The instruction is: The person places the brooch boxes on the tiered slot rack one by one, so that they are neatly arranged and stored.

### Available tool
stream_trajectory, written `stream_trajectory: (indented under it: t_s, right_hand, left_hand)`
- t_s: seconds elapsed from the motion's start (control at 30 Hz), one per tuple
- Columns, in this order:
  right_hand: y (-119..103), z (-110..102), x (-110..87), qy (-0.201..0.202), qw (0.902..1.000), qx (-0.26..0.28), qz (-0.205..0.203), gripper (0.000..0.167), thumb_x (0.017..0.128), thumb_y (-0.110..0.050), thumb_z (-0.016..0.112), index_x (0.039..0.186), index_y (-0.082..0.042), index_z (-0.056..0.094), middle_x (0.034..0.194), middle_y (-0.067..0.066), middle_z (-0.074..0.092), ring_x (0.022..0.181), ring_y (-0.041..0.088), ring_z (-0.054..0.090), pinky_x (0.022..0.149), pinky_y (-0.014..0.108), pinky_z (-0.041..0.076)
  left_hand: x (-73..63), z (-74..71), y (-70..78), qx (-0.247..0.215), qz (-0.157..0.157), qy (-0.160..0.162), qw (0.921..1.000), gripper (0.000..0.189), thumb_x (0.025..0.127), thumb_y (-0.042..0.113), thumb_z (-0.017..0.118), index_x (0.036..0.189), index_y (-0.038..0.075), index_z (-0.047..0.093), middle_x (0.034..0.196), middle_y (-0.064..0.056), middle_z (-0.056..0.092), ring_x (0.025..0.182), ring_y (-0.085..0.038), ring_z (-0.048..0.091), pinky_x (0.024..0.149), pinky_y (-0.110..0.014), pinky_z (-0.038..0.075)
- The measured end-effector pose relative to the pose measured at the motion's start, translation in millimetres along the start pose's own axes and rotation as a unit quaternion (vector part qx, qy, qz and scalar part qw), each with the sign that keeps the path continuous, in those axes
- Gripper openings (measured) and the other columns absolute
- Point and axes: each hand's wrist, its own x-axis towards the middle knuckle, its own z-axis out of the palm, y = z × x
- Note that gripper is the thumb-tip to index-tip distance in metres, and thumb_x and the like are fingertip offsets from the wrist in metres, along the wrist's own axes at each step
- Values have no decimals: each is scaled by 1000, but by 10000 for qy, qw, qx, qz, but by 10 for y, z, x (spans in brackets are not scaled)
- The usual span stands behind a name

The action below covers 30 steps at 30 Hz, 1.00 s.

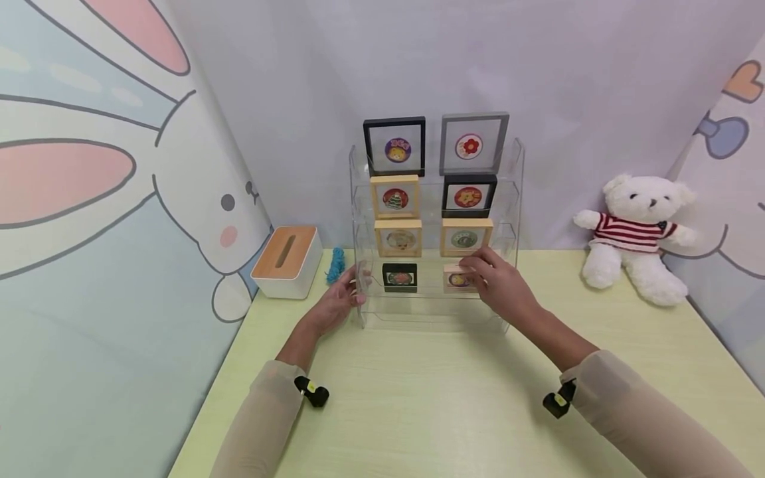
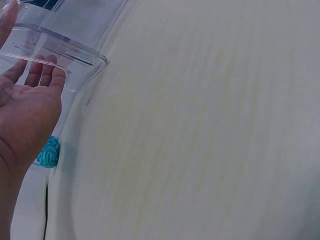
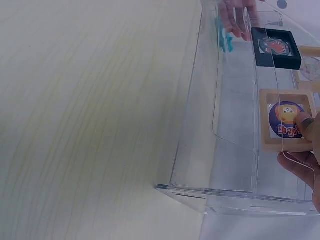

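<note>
A clear acrylic tiered rack (image 1: 418, 320) stands on the table, bearing small square picture frames in two columns. My right hand (image 1: 508, 285) pinches a small light wood picture frame (image 3: 285, 139) on the lowest occupied tier at right. In the right wrist view, its thumb lies on the round blue picture and other fingers are at the frame's edge. My left hand (image 1: 332, 308) holds the rack's left side panel, its fingers showing through the clear plastic in the left wrist view. Beside the right-hand frame, on the same tier, sits a small black frame (image 1: 400, 278).
Left of the rack stand a white tissue box (image 1: 283, 287) with a wooden lid and a blue yarn bundle (image 1: 337, 265). A white teddy bear (image 1: 639, 236) in a striped sweater sits at right. Larger frames, such as a grey one (image 1: 505, 143), occupy the upper tiers.
</note>
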Motion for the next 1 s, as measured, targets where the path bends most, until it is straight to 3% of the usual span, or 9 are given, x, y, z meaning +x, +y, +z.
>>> stream_trajectory:
  t_s: [0.27,0.47,0.73,0.87,1.0]
  right_hand:
    - [5,32,-23,-279,9991,-182,280,33,91,7,85,119,-5,73,118,15,67,100,35,75,80,52,65]
    - [-1,42,-26,-275,9989,-211,313,31,92,4,85,119,-5,72,116,14,67,97,34,75,78,52,65]
    - [6,-13,-15,-420,9980,-333,349,35,89,5,87,121,-5,75,117,13,68,103,33,74,85,51,65]
    - [7,-47,-18,-303,9987,-388,133,38,87,4,90,122,-3,77,118,15,69,106,34,72,83,49,64]
    - [14,-106,-18,-71,9984,-519,-205,45,83,2,94,125,1,78,119,18,70,106,35,71,80,48,63]
  left_hand:
    - [-2,5,-17,-26,44,-1,10000,89,109,16,70,179,21,15,178,-22,22,162,-33,25,120,-39,35]
    - [4,10,-29,-26,61,-7,10000,88,110,14,68,179,20,15,178,-22,23,160,-33,26,117,-33,39]
    - [3,17,0,-7,58,-27,10000,87,110,19,69,179,19,15,179,-20,24,163,-34,26,117,-27,41]
    - [-26,4,49,303,6,-17,9995,88,111,22,70,179,21,14,181,-18,25,167,-36,24,127,-42,38]
    - [-65,-13,146,1010,-89,182,9947,91,111,39,68,180,24,10,184,-13,23,171,-36,21,134,-60,26]
